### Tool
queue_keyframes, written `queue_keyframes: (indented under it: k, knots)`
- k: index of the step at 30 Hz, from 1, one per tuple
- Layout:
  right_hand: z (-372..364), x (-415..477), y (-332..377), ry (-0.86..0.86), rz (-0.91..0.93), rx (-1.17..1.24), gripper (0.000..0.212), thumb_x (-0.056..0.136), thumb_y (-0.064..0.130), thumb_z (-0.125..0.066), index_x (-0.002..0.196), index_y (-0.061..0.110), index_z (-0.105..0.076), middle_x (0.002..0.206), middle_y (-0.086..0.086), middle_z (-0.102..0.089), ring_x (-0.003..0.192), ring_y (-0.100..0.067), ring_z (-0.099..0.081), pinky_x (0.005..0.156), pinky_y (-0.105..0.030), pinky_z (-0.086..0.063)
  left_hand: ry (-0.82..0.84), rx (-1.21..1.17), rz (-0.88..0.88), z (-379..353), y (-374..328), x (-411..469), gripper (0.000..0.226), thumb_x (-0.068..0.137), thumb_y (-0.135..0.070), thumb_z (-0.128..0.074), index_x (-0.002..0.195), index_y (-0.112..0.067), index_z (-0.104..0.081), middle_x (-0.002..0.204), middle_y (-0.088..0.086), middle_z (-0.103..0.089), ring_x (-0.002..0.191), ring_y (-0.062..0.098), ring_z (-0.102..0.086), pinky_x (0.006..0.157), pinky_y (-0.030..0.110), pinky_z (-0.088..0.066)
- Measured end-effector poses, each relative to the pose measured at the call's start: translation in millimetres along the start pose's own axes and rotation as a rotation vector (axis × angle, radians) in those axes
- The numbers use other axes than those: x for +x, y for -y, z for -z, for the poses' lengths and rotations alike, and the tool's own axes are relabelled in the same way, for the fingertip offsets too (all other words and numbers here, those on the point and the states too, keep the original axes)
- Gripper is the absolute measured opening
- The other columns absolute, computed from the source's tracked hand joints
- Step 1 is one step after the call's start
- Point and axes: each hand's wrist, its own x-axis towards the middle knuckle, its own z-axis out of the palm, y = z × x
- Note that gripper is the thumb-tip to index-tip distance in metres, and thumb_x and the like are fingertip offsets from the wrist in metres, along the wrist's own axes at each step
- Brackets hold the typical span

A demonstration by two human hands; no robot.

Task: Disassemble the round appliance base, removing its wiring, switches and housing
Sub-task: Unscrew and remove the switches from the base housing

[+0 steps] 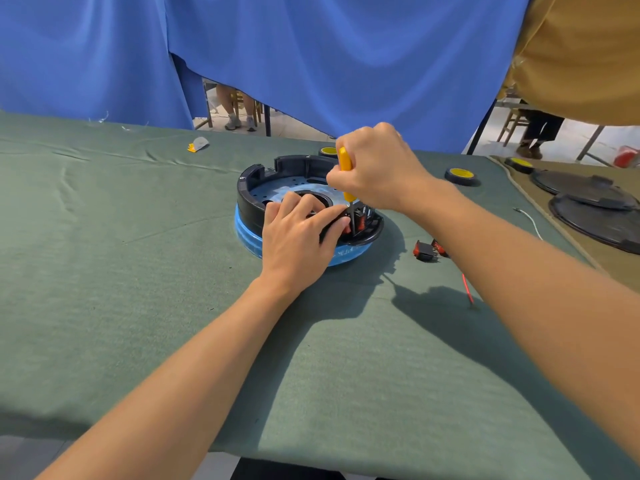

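Base: the round appliance base [250,188] sits a bit past the middle of the green cloth table [138,271], open side up. It has a black housing wall on top and a blue ring [246,235] underneath.

Left hand: the left hand [298,237] lies on the near side of the base with its fingers mostly stretched out and pressing down. The index finger reaches over to the tool's shaft, and the thumb lies along the front rim.

Right hand: the right hand [377,168] has its fingers curled tight round the yellow handle of a screwdriver [344,161]. It's held nearly upright, tip down in the front-right pocket of the housing.

Switches in the base: red rocker switches [362,221] sit in that pocket, right around the tip. Can't tell exactly what the tip is touching.

Loose switches: two black-and-red switches [426,251] lie on the cloth just right of the base, partly behind the right forearm.

Wires: a red wire [467,289] lies nearer the camera than those switches, and a thin white wire [530,221] lies further right.

Wheels: two small yellow-hub wheels – one [462,175] to the right, one [329,151] tucked behind the base.

Other bits: dark round lids [588,188] are stacked at the far right, and a small grey-and-orange scrap [199,143] lies near the back edge.

Backdrop: a blue curtain [311,64] hangs behind the table.
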Motion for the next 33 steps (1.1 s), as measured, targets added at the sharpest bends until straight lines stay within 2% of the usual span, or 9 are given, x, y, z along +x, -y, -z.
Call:
queue_keyframes:
  k: [4, 9, 12, 15, 17, 20, 25, 31, 33]
  knots:
    - [-4.2, -40.7, 6.1, -0.168, 0.022, -0.118, 0.024, 0.083, 0.023, -0.056, 0.066, 0.014, -0.041, 0.053, 0.0, -0.035, 0.056, -0.031, -0.04, 0.057, -0.031, -0.03, 0.001, 0.025, -0.024, 0.3, -0.7, 0.9, 0.021, 0.091, -0.035, -0.062, 0.098, -0.022, -0.077, 0.083, -0.001, -0.066, 0.082, 0.026, -0.055, 0.072, 0.037, -0.033]
    - [-18.4, -82.1, 19.5, -0.425, -0.185, -0.099, 0.029, 0.089, 0.023, -0.061, 0.066, 0.013, -0.045, 0.053, -0.001, -0.041, 0.049, -0.032, -0.038, 0.051, -0.03, -0.027, 0.014, 0.029, -0.013, 2.2, -3.9, 0.4, 0.027, 0.094, -0.037, -0.053, 0.102, -0.024, -0.077, 0.083, -0.001, -0.066, 0.083, 0.026, -0.056, 0.072, 0.038, -0.036]
    - [-36.3, -110.6, 33.4, -0.42, -0.168, -0.12, 0.027, 0.089, 0.02, -0.063, 0.065, 0.011, -0.054, 0.052, -0.006, -0.053, 0.043, -0.034, -0.05, 0.044, -0.029, -0.031, 0.003, 0.028, 0.008, 3.0, -7.0, -0.1, 0.028, 0.094, -0.036, -0.053, 0.098, -0.023, -0.077, 0.082, 0.0, -0.067, 0.083, 0.028, -0.058, 0.072, 0.04, -0.04]
    - [-51.6, -128.0, 41.0, -0.318, -0.103, -0.152, 0.019, 0.085, 0.016, -0.068, 0.069, 0.009, -0.06, 0.055, -0.008, -0.055, 0.042, -0.033, -0.052, 0.04, -0.027, -0.031, 0.001, 0.066, 0.012, 2.9, -8.7, -0.7, 0.022, 0.092, -0.034, -0.06, 0.096, -0.022, -0.077, 0.081, 0.001, -0.067, 0.083, 0.029, -0.058, 0.071, 0.041, -0.041]
    - [-56.3, -132.8, 41.2, -0.251, -0.095, -0.184, 0.01, 0.082, 0.013, -0.071, 0.079, 0.006, -0.066, 0.058, -0.01, -0.056, 0.043, -0.034, -0.054, 0.037, -0.029, -0.034, 0.002, 0.087, -0.005, 3.2, -8.9, -1.0, 0.022, 0.092, -0.034, -0.061, 0.097, -0.021, -0.077, 0.081, 0.002, -0.067, 0.083, 0.029, -0.058, 0.07, 0.041, -0.042]
    - [-58.8, -133.6, 35.4, -0.247, -0.12, -0.196, 0.022, 0.077, 0.006, -0.076, 0.097, -0.002, -0.071, 0.062, -0.014, -0.059, 0.044, -0.034, -0.056, 0.035, -0.03, -0.039, -0.006, 0.102, -0.021, 3.7, -8.4, -1.1, 0.023, 0.093, -0.034, -0.06, 0.099, -0.021, -0.077, 0.081, 0.002, -0.066, 0.082, 0.029, -0.058, 0.07, 0.04, -0.042]
    - [-58.6, -133.3, 32.7, -0.314, -0.102, -0.123, 0.004, 0.084, 0.003, -0.068, 0.086, 0.0, -0.068, 0.057, -0.011, -0.053, 0.043, -0.031, -0.052, 0.037, -0.03, -0.038, -0.031, 0.105, -0.026, 2.8, -7.4, -0.9, 0.023, 0.093, -0.035, -0.06, 0.098, -0.02, -0.077, 0.079, 0.002, -0.066, 0.08, 0.029, -0.058, 0.068, 0.04, -0.042]
    - [-51.4, -133.4, 23.1, -0.466, -0.205, 0.048, 0.019, 0.089, 0.014, -0.057, 0.09, 0.002, -0.071, 0.063, -0.011, -0.064, 0.052, -0.029, -0.059, 0.046, -0.035, -0.048, -0.063, 0.101, -0.057, 2.0, -4.0, -1.7, 0.022, 0.093, -0.035, -0.062, 0.099, -0.021, -0.077, 0.078, 0.001, -0.066, 0.077, 0.029, -0.057, 0.068, 0.039, -0.042]
    - [-47.0, -132.0, 17.5, -0.574, -0.278, 0.165, 0.018, 0.087, 0.014, -0.059, 0.094, 0.002, -0.071, 0.062, -0.007, -0.065, 0.051, -0.02, -0.057, 0.053, -0.028, -0.047, -0.081, 0.102, -0.081, 1.4, -1.7, -1.7, 0.021, 0.092, -0.035, -0.062, 0.099, -0.021, -0.077, 0.077, 0.001, -0.066, 0.076, 0.029, -0.058, 0.066, 0.038, -0.042]
